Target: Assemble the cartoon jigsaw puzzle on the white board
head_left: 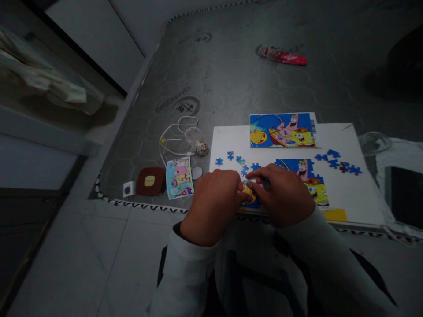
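Fingers [261, 173] of left hand [216, 193] and right hand [289, 193] bend close over the jigsaw section [250, 200], at the white board's [231, 140] near edge; I cannot tell if they clamp it. Better align carefully, then press flat.

The board [363, 202] lies on the bench [231, 83], a picture sheet [284, 130] at its back and the partial puzzle [319, 191] at its front, partly beneath the left hand [216, 198] and right hand [287, 193]. Loose pieces [219, 162] flank it on the board. Left of the board are a cable [172, 140], a picture card [180, 178] and (farther out) a case [150, 181]; behind it, a packet [287, 57].
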Demonstrator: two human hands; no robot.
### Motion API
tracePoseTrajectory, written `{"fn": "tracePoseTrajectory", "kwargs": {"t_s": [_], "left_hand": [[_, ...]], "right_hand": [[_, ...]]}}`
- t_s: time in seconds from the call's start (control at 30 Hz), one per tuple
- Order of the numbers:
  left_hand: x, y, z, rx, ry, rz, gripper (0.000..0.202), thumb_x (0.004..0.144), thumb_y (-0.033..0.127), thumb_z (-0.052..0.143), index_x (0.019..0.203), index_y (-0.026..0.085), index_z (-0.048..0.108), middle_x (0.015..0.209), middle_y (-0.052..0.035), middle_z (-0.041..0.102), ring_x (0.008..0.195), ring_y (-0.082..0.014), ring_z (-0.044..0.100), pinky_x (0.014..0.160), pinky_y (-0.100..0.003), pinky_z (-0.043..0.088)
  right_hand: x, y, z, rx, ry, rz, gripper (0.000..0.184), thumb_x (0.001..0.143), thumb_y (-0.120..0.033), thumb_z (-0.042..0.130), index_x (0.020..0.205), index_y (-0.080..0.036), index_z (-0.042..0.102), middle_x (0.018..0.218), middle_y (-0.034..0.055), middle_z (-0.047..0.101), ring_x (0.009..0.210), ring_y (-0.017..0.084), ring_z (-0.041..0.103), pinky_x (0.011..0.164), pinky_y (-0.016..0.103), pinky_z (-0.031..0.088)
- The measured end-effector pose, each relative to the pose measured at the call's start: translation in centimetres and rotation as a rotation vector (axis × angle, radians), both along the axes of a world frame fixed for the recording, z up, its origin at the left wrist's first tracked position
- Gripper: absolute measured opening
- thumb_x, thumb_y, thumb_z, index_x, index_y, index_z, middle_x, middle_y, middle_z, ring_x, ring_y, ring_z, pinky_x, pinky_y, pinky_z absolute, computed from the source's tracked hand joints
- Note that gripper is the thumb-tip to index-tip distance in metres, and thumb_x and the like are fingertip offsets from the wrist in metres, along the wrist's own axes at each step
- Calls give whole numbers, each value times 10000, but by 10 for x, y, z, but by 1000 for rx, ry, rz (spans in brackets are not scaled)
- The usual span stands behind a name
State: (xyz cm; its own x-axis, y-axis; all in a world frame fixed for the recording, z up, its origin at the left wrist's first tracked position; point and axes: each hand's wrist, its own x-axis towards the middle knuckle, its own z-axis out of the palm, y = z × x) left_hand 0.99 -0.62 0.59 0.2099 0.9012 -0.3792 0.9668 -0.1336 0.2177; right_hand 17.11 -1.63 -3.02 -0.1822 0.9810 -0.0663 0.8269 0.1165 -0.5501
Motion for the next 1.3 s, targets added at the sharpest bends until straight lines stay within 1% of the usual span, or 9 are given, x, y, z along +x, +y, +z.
{"fn": "tracePoseTrajectory", "kwargs": {"t_s": [0.23,0.37,0.5,0.67,0.77,0.9,1.03,1.13,1.3], "left_hand": [[-1,0,-2,32,-19,-12,198,771,476,770,831,295,715,816,10,729,756,-238,656,593,-326,370],[-1,-3,-1,59,-34,-13,231,752,505,782,818,296,712,783,22,720,717,-227,642,561,-315,310],[-1,-5,0,82,-44,-27,205,778,483,765,813,289,711,773,23,717,716,-216,642,544,-308,254],[-3,-6,8,103,-25,-53,197,806,476,745,837,285,707,825,17,731,753,-228,656,548,-313,240],[-5,-7,12,110,15,-47,194,820,474,734,861,286,711,841,11,735,765,-239,661,557,-316,254],[-9,-6,12,109,34,-31,203,818,464,741,909,284,716,876,11,743,768,-225,662,559,-313,285],[-12,-4,13,103,41,3,202,833,497,715,868,298,730,840,20,744,763,-229,666,565,-315,306],[-17,-1,18,110,44,53,199,870,491,671,838,306,737,814,30,745,773,-239,674,590,-325,341],[-29,3,25,156,93,158,175,902,428,635,924,299,750,880,1,757,844,-269,689,669,-360,416]], "right_hand": [[4,0,9,81,-61,-35,202,910,-246,567,979,-220,754,964,64,727,888,236,665,767,368,430],[13,0,14,121,-149,-70,200,913,-277,570,964,-234,758,962,57,731,860,252,669,757,389,424],[18,0,16,81,-202,-30,185,904,-301,594,971,-255,761,976,53,734,870,267,670,746,397,420],[19,0,19,21,-232,27,153,869,-316,653,967,-266,759,952,30,737,833,246,673,714,374,406],[23,-1,19,-19,-258,68,166,840,-339,702,990,-282,749,884,1,725,804,233,664,697,361,383],[27,-2,16,-52,-276,125,189,818,-362,735,995,-299,737,832,-25,701,750,210,634,672,348,355],[26,-1,15,-82,-266,152,165,825,-351,724,975,-284,739,791,-24,679,692,183,599,645,338,340],[24,0,17,-90,-255,120,135,839,-367,699,937,-287,746,773,-22,679,676,180,593,641,340,346],[30,3,24,-54,-225,22,137,849,-378,655,838,-276,747,796,0,706,687,191,602,628,348,363]]}}
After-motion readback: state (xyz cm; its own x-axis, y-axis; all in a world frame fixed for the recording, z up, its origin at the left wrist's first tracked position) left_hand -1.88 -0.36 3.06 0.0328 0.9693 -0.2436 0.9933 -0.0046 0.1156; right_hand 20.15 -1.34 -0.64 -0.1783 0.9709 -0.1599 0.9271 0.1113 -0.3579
